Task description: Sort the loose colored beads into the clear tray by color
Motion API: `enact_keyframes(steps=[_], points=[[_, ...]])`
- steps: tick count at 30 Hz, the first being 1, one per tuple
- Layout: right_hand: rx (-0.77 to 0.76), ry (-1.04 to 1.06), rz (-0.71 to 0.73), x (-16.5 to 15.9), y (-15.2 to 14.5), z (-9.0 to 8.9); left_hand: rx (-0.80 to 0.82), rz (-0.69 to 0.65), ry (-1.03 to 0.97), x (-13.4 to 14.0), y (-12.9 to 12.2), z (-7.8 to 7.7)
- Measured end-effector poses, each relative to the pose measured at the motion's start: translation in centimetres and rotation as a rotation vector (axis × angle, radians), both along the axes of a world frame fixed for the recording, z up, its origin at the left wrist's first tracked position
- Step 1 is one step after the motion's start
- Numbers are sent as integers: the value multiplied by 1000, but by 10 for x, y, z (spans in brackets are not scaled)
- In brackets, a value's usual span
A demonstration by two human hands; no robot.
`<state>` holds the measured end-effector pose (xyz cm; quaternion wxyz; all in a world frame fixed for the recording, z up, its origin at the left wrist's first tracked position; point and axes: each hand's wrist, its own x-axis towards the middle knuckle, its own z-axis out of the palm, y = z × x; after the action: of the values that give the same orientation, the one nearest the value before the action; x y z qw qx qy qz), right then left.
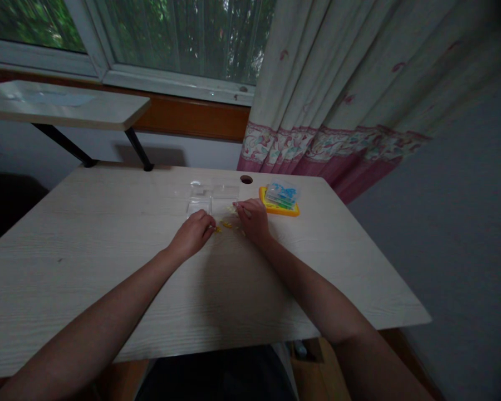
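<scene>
Several small yellow pieces [227,225] lie on the desk [342,250] between both hands' fingertips, probably there for short reach. Left hand [193,234]: fingers curled in beside them; can't tell if anything's pinched. Right hand [254,218]: fingers bent by some pale bits [232,209], grip too small to read. Clear tray [199,207] sits just past left fingertips, likely for easy access. Right of right fingers: yellow case [280,210], clear box of blue parts [284,192] on top. Right hand partly blocks view of the pale bits.
</scene>
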<state>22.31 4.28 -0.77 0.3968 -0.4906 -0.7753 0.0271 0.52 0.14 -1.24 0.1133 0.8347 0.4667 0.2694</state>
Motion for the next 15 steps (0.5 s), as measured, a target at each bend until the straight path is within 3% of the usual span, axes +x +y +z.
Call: enact_keyframes(steps=[7,15], points=[[28,-63,35,-3,-5,2,-2,41,-114,1,1,-1],[206,-269,283,-14,-22,1,-25,75,-365,-3,8,-5]])
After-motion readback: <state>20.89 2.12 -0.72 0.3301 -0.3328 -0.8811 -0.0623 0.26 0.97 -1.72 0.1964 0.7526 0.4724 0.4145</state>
